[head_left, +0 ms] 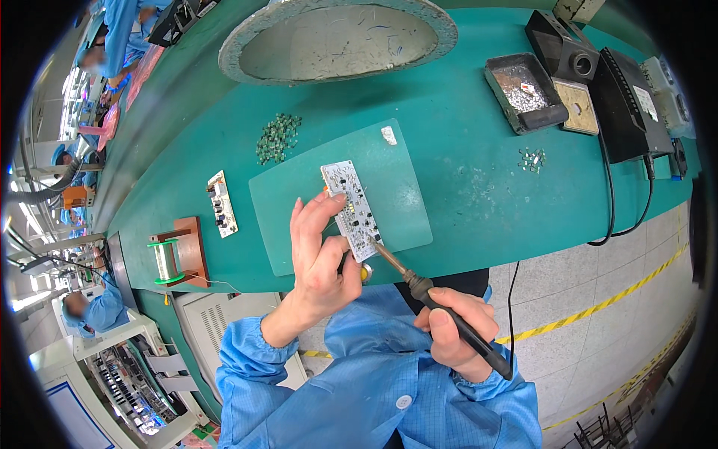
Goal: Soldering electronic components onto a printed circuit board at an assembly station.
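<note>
In the head view, I see the left hand (320, 258) gripping the circuit board (353, 212) at centre, over the mat (401, 196); the right hand (446, 337) clutches a soldering iron (420, 287) at five o'clock. Any slip could burn the left or scorch components (356, 224).

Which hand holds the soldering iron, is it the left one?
No, the right hand grips the soldering iron by its handle, while the left hand holds the circuit board.
</note>
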`<action>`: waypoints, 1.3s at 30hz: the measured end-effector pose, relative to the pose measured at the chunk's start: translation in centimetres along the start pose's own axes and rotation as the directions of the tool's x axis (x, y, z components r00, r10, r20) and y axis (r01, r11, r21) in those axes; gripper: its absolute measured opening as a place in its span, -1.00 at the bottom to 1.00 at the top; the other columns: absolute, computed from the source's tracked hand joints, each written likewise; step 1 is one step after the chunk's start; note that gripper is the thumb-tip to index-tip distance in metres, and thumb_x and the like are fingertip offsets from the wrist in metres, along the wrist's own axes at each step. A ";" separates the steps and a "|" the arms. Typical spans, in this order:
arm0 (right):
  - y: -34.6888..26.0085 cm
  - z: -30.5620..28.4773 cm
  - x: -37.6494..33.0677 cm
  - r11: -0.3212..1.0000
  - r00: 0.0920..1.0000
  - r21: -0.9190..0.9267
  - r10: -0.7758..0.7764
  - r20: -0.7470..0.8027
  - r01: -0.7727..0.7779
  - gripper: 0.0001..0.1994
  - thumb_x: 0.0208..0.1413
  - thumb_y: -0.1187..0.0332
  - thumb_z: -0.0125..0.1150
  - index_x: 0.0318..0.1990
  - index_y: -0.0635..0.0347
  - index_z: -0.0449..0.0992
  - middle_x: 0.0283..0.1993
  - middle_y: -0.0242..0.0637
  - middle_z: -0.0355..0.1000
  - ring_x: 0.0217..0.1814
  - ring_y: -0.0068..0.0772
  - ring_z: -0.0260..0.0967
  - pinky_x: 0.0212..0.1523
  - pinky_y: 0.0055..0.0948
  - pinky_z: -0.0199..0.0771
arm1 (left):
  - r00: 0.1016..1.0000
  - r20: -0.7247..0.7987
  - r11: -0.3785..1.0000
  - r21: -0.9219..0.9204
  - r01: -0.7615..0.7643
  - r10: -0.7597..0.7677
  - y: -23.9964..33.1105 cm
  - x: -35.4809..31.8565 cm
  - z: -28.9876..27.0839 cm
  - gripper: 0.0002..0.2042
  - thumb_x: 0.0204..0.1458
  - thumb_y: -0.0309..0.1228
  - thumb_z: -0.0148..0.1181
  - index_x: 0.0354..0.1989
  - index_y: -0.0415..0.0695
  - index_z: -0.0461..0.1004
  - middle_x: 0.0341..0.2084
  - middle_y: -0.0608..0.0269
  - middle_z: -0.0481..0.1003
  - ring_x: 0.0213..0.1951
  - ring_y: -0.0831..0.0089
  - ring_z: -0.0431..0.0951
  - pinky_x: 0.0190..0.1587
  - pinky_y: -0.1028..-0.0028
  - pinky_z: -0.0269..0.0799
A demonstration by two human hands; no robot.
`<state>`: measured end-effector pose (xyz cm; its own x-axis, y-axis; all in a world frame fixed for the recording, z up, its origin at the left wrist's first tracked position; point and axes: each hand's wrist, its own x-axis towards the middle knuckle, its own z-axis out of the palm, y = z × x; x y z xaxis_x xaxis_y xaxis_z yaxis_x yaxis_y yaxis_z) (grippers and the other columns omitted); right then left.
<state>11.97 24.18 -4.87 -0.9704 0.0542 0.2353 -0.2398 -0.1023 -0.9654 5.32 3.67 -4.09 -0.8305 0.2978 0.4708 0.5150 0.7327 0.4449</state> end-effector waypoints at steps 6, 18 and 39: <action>-0.3 -0.4 0.7 0.996 0.996 -0.054 -0.072 0.051 0.074 -0.74 0.12 0.35 0.20 -0.15 0.41 0.50 -0.62 -0.21 0.49 -0.62 -0.37 0.50 -0.54 -0.42 0.54 | 1.000 -0.006 1.000 0.003 0.005 -0.005 0.1 0.0 0.0 -0.81 -0.41 -0.71 0.17 -0.55 -0.25 0.37 0.09 -0.13 0.38 0.17 -0.16 0.37 0.21 -0.26 0.11; -1.2 0.0 1.0 0.957 0.977 -0.211 -0.176 0.117 0.198 -0.78 0.06 0.39 0.24 -0.26 0.44 0.53 -0.67 -0.32 0.44 -0.71 -0.36 0.41 -0.60 -0.42 0.45 | 1.000 -0.003 1.000 0.012 0.014 -0.014 0.2 -0.2 0.0 -0.81 -0.41 -0.71 0.15 -0.56 -0.24 0.34 0.10 -0.14 0.38 0.19 -0.19 0.36 0.20 -0.29 0.09; -1.4 -0.2 1.1 0.964 0.978 -0.180 -0.178 0.113 0.196 -0.79 0.04 0.43 0.24 -0.26 0.46 0.51 -0.67 -0.32 0.45 -0.69 -0.37 0.44 -0.58 -0.40 0.48 | 1.000 0.024 0.999 0.051 -0.014 0.013 -0.3 0.2 -0.4 -0.83 -0.38 -0.69 0.18 -0.56 -0.20 0.39 0.07 -0.02 0.42 0.17 -0.11 0.38 0.22 -0.30 0.02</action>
<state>11.25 24.62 -3.25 -0.9091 -0.0413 0.4145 -0.4165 0.0909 -0.9046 5.12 3.25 -3.81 -0.8287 0.3215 0.4582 0.5150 0.7587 0.3990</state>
